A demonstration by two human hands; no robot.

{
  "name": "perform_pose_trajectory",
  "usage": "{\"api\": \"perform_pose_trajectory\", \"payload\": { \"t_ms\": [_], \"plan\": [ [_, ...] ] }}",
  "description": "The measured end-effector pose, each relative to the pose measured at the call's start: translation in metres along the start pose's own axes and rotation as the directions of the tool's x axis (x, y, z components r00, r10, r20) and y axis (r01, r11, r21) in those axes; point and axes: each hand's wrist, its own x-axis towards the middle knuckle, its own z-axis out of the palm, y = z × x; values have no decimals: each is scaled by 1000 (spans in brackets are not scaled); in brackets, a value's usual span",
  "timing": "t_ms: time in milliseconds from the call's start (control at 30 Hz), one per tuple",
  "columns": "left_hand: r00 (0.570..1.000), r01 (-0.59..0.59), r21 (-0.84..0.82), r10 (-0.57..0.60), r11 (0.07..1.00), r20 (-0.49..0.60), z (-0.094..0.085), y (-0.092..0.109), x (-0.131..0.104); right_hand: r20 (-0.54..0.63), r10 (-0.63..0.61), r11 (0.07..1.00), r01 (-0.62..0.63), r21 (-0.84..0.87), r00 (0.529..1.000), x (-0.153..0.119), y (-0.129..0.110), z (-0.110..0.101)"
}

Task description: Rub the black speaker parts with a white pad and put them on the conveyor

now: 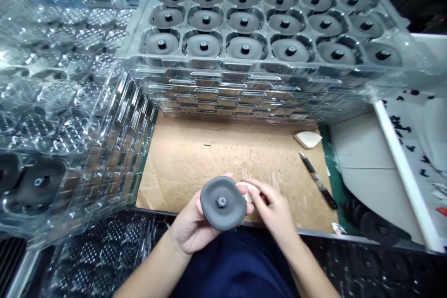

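Note:
A dark grey rounded-square disc with a small raised hexagonal stub at its centre (223,216) faces up above the near edge of the cardboard sheet (223,149). My left hand (190,228) grips it from the left and underneath, most of the fingers hidden behind it. A cream-coloured pad (250,190) is pinched in my right hand (274,207), at the disc's right edge. Part of that pad is covered by my fingers. Whether it presses on the rim I cannot tell.
Clear plastic trays (244,67) stacked at the back hold rows of similar discs. More trays (115,116) rise on the left. A cream wedge-shaped block (308,139) and a black pen (317,180) lie at the right. A white-edged bin (405,172) stands beyond.

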Motion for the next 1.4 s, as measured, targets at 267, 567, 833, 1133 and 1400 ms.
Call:
{"api": "perform_pose_trajectory", "payload": {
  "t_ms": [267,567,833,1133,1400],
  "plan": [
    [993,-82,64,87,995,-77,1,-2,-1,12,-80,993,80,-81,997,-7,-27,-13],
    [941,-153,329,239,932,-239,9,-9,-5,289,-580,782,620,-66,762,-2,-131,-23],
    [924,-114,392,243,913,-296,13,-6,-7,211,-643,742,667,-67,736,-3,-132,-23],
    [915,-96,364,226,926,-334,17,-8,-6,160,-616,773,631,-63,771,0,-127,-19],
    [908,-127,219,202,967,-367,5,-9,-6,97,-186,977,195,-83,978,-19,-69,-49]
  ]
}}
